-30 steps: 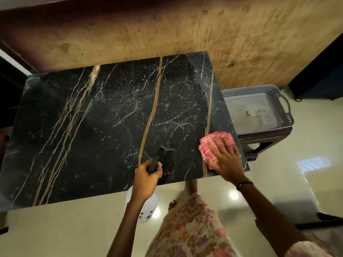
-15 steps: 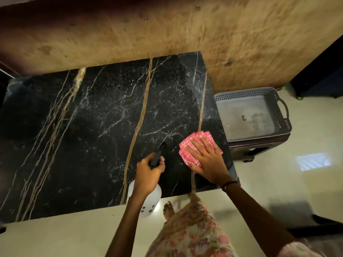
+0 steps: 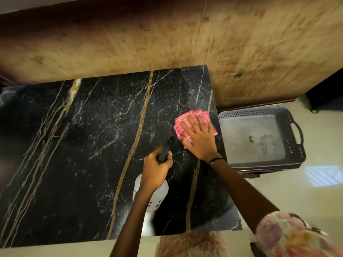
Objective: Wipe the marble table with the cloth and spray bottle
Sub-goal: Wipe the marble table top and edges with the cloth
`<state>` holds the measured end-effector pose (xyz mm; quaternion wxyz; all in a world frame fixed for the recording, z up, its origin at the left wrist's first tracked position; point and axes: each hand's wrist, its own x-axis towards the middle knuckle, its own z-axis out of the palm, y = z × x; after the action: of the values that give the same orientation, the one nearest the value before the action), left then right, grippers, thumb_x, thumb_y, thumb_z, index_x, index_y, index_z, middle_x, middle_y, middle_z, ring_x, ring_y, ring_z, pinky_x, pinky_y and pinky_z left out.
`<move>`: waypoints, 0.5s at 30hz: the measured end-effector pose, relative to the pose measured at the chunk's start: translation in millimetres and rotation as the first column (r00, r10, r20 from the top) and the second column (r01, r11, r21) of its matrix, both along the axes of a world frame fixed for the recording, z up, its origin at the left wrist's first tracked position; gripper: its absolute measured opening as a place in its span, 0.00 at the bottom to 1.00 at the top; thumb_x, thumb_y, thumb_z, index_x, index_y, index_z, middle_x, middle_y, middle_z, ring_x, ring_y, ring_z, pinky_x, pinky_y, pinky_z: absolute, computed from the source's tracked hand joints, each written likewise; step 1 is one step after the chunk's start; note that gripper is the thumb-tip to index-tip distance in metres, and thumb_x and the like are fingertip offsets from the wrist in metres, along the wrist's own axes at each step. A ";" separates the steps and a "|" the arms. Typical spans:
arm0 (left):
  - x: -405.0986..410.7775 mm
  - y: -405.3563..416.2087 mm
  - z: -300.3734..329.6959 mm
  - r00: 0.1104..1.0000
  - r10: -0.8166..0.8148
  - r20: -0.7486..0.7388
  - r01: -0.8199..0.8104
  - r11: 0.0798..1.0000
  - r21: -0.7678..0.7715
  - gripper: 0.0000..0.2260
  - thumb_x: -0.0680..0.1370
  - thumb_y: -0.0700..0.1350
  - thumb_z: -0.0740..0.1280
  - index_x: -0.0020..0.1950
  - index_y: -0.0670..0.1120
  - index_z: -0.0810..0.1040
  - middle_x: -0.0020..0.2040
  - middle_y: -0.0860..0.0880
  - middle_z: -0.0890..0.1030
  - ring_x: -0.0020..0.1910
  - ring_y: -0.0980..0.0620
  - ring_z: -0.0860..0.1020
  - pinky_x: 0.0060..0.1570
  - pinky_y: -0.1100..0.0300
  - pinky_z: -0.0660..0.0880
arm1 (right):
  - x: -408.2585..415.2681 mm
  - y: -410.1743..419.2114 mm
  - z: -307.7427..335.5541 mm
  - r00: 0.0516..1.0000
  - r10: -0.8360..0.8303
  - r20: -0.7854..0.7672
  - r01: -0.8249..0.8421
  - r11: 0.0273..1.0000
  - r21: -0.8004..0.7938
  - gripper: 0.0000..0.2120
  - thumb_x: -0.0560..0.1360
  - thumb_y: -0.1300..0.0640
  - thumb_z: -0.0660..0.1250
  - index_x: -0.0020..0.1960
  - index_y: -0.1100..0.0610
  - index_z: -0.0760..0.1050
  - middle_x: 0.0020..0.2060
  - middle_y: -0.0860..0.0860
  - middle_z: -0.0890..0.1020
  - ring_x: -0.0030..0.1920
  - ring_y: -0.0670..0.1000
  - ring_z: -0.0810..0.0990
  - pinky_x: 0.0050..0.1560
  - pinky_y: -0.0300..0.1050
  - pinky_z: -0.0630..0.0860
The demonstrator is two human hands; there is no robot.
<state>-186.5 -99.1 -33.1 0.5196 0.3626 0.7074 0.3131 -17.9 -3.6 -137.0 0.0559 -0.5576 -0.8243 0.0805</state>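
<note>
Here, dark marks on spray bottle [image 3: 157, 197].

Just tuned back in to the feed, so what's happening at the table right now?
A person is wiping the black marble table. The right hand presses flat on a pink checked cloth near the table's right edge. The left hand grips a white spray bottle, nozzle toward the cloth. A grey basket sits beside the table.

no text, label, brand or number can be read. the white spray bottle [image 3: 157, 198], below the left hand's fingers [image 3: 169, 154], bears small dark marks too blurred to make out. the pink cloth [image 3: 187, 118] under the right hand's fingers [image 3: 193, 125] shows only a check pattern.
</note>
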 end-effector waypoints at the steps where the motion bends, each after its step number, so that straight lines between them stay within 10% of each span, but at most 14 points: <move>1: 2.2 9.2 -0.1 1.000 0.000 -0.006 0.000 1.000 0.007 0.06 0.71 0.33 0.65 0.43 0.42 0.79 0.30 0.48 0.74 0.24 0.53 0.65 0.27 0.60 0.64 | 1.2 -4.4 -1.2 0.998 0.070 -0.004 -0.070 0.997 0.022 0.28 0.77 0.38 0.55 0.74 0.47 0.64 0.74 0.53 0.66 0.75 0.59 0.60 0.71 0.66 0.60; 5: 8.1 41.3 1.7 1.000 0.010 -0.024 -0.009 1.000 0.022 0.05 0.71 0.34 0.66 0.41 0.44 0.79 0.30 0.48 0.74 0.24 0.52 0.66 0.26 0.61 0.64 | 44.8 -22.2 -0.8 0.967 0.252 0.029 -0.253 0.967 0.027 0.28 0.78 0.36 0.55 0.74 0.46 0.64 0.75 0.51 0.65 0.76 0.57 0.58 0.74 0.59 0.54; 15: 11.7 94.0 -4.8 0.999 0.033 -0.020 -0.032 0.997 0.068 0.06 0.71 0.36 0.66 0.41 0.45 0.79 0.32 0.47 0.75 0.26 0.52 0.65 0.30 0.57 0.63 | 13.1 121.9 2.4 1.000 -0.027 0.004 0.027 0.999 -0.029 0.29 0.77 0.37 0.52 0.74 0.47 0.65 0.74 0.52 0.67 0.74 0.59 0.63 0.69 0.65 0.61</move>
<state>-174.8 -5.1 -37.9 0.4943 0.3718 0.7077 0.3414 -4.7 118.4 -134.6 0.0472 -0.5697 -0.8155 0.0906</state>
